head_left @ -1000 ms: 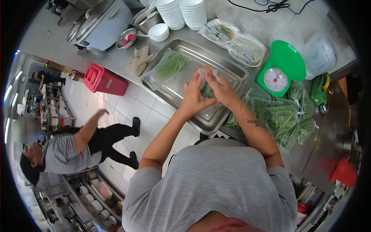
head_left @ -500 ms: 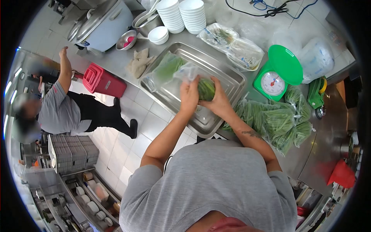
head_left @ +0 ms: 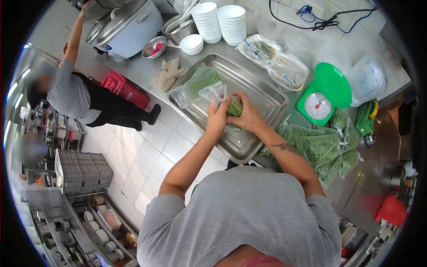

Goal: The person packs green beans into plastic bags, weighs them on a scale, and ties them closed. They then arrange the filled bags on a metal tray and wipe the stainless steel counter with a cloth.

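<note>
Over the steel tray (head_left: pixel 267 104), both my hands grip a clear plastic bag of green vegetables (head_left: pixel 235 108). My left hand (head_left: pixel 217 119) has its fingers closed on the bag's near left side, by the bunched plastic. On the other side, my right hand (head_left: pixel 247 114) wraps its thumb and fingers around the greens. Another clear bag of green vegetables (head_left: pixel 202 81) lies in the left part of the tray, just beyond my left hand. To the right of the tray, several more bags of long green vegetables (head_left: pixel 318 144) are piled on the counter.
A green dial scale (head_left: pixel 318 107) stands right of the tray. Behind are an opened wrapped pack (head_left: pixel 275 62), stacked white bowls (head_left: pixel 232 26) and a large cooker (head_left: pixel 133 29). A cloth (head_left: pixel 168 74) lies at left. A co-worker (head_left: pixel 73 91) stands near a red bin (head_left: pixel 126 90).
The whole view has shifted slightly, with the counter lower in it. My hands stay around the bag. The co-worker at left has moved towards the counter's far end, arm stretched further.
</note>
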The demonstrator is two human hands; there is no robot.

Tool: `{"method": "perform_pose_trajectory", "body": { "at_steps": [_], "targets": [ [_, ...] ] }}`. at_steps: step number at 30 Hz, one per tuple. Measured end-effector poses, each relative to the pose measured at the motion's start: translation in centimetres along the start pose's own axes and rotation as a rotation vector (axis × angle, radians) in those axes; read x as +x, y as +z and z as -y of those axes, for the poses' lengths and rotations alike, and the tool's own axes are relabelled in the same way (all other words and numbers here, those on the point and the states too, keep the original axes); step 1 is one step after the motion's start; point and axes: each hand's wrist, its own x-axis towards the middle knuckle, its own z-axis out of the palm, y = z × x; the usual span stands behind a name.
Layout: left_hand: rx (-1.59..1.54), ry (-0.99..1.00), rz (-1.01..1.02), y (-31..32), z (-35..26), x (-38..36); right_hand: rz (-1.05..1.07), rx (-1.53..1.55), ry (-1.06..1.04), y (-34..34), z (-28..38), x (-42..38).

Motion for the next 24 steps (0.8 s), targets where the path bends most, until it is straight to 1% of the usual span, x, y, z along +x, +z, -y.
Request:
{"method": "perform_pose_trajectory", "body": {
  "at_steps": [3,5,6,8,9,11,12,13,15,17,18,21,24],
  "targets": [
    [0.036,-0.035,0.034,0.2,-1.3,-0.2,0.011,0.12,-0.077,0.0,0.2,-0.1],
    [0.484,0.385,0.182,0.4,-2.9,0.0,0.042,0.202,-0.106,-0.9,1.0,-0.4],
    [0.706,0.594,0.251,0.6,-3.8,-0.1,0.011,0.191,-0.116,-0.9,0.9,-0.5],
    [0.914,0.661,0.277,1.8,-6.0,-0.6,-0.05,0.173,-0.133,-0.8,0.6,-0.9],
    [1.02,0.693,0.291,2.2,-6.8,-0.9,-0.113,0.147,-0.126,-1.1,1.2,-1.4],
    [1.108,0.711,0.291,2.3,-7.7,-0.7,-0.243,0.096,-0.117,-2.5,3.1,-2.3],
    [1.153,0.724,0.289,2.4,-8.1,-0.6,-0.104,0.173,0.125,-3.4,3.2,-2.4],
    [1.127,0.737,0.334,2.3,-7.8,-0.5,0.038,0.246,0.37,-4.6,3.0,-2.8],
    [1.07,0.759,0.425,2.2,-7.0,-0.6,0.249,0.691,0.661,-5.2,2.6,-3.3],
    [1.108,0.764,0.451,3.4,-6.1,-2.7,0.37,1.449,0.703,-4.1,2.4,-3.8],
    [1.127,0.767,0.463,3.8,-6.0,-3.7,0.167,1.491,0.789,-4.9,6.1,-3.3],
    [1.195,0.782,0.528,3.6,-6.8,-4.9,0.142,1.481,0.96,-5.2,5.6,-2.4],
    [1.196,0.837,0.575,2.7,-6.8,-5.7,0.11,1.394,0.862,-4.2,6.3,-2.5]
  ]
}}
